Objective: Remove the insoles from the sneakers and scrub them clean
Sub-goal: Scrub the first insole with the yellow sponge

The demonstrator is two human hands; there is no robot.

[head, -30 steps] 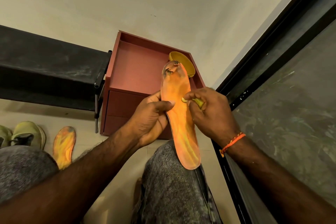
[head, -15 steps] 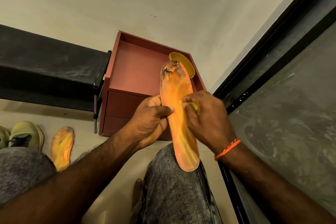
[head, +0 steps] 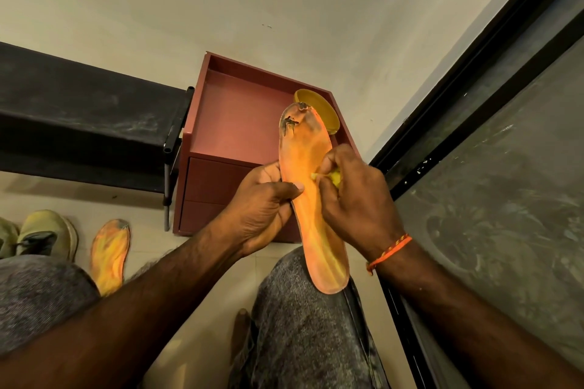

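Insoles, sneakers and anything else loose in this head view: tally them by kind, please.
Orange insoles: 2, the held insole and the floor insole
Sneakers: 2, one whole sneaker, one cut by the frame edge
Yellow scrubber in the right hand: 1
Yellow dish: 1
Total: 6

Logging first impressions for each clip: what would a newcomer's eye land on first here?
The orange insole at centre, held upright over the knee, with a dark worn patch at its toe end. The left hand grips its edge while the right hand presses a small yellow scrubber to it. A second insole lies on the floor at lower left beside a sneaker.
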